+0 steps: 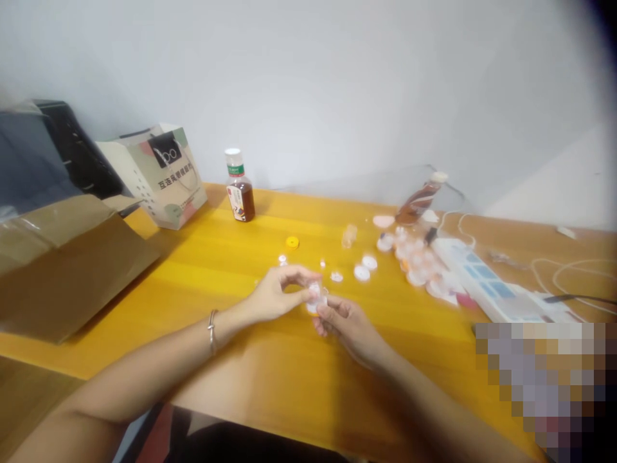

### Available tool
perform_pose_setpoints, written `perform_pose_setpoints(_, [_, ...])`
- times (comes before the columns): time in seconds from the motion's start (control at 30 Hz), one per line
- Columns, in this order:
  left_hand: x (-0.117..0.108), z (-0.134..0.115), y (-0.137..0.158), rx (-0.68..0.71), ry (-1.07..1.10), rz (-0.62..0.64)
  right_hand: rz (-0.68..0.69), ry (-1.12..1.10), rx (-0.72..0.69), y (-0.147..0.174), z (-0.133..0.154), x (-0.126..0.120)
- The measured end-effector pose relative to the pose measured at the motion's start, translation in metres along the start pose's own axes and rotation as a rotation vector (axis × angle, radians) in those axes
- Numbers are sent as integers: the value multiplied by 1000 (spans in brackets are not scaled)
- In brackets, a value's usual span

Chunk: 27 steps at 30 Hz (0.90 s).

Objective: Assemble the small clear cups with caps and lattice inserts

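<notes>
Over the middle of the surface (270, 376), a small whitish piece (315, 299), partly see-through, is held by both hands at once, its exact shape lost to blur. It could be dropped if either pinch were loosened, since it appears to be gripped by fingertips alone; it could also be jerked free by too hard a pull or twist. If dropped, it might be confused with the similar pale things scattered close by, such as the two white discs (362, 273) beyond the hands. It is pinched at the right end of the left hand (277, 294), between thumb and fingers, and met from its other side by the narrowed fingertips of the right hand (351, 325).
</notes>
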<state>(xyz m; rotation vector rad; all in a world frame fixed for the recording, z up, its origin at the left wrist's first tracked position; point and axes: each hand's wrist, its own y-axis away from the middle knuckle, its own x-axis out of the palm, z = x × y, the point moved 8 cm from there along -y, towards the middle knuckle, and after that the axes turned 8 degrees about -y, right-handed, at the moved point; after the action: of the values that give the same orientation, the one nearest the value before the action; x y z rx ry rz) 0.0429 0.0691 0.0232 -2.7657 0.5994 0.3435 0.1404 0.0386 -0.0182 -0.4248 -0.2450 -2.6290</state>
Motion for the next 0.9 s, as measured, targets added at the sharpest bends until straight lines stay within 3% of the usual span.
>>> perform_pose_setpoints(0.13, [-1,-3,5,1,-197,-83,-80,214,-43,-1,4,-3])
perform_pose_setpoints(0.3, [0,1,9,-13,-254,-142,-134,268,-89,-2,6,-5])
perform_pose_setpoints(0.67, [7,-2,1,-38,274,152,-20,-186,97,-1,-8,-4])
perform_pose_setpoints(0.73, [8,1,2,-43,251,150,-2,-181,96,-1,-9,-2])
perform_pose_setpoints(0.9, [3,9,1,-31,152,0,-69,26,2,-2,0,-4])
